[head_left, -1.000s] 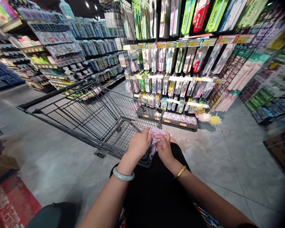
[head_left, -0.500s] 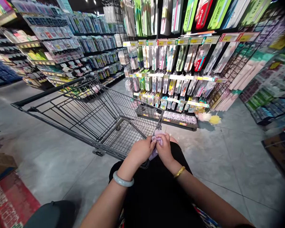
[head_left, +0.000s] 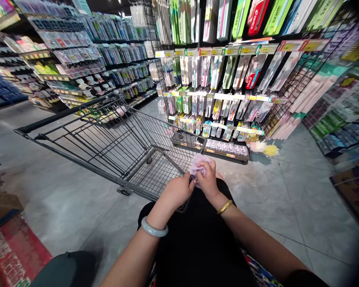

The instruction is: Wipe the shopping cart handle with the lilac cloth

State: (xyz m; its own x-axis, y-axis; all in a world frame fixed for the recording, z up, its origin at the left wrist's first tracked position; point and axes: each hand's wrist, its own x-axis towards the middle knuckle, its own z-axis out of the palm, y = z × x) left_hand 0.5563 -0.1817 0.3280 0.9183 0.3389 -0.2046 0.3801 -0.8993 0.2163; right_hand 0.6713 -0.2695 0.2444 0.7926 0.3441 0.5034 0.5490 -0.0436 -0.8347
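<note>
A thin, pale purple cloth (head_left: 198, 161) is bunched in my right hand (head_left: 208, 177), whose fingers curl over it. It lies at the end rim of a dark grey wire shopping cart (head_left: 107, 165). Just left of the cloth, my left hand (head_left: 179, 189) is closed at that same rim, thumb and forefinger together. A dark bit of the rim shows between those fingers, and the cloth's lower edge is close by them. Both hands are above my lap, fingertips nearly touching. The cart's basket holds nothing that I can see.
A tall rack (head_left: 218, 93) of packaged brushes and pens stands beyond the cart. More stocked shelves (head_left: 116, 52) line the left. A red box (head_left: 14, 251) and a dark rounded object (head_left: 67, 271) are at lower left. Another carton (head_left: 353, 191) sits at right.
My right hand has shifted slightly up with the cloth, which now spreads higher above the fingers. My left hand has come a little away from the cloth. The cart stays in place.
</note>
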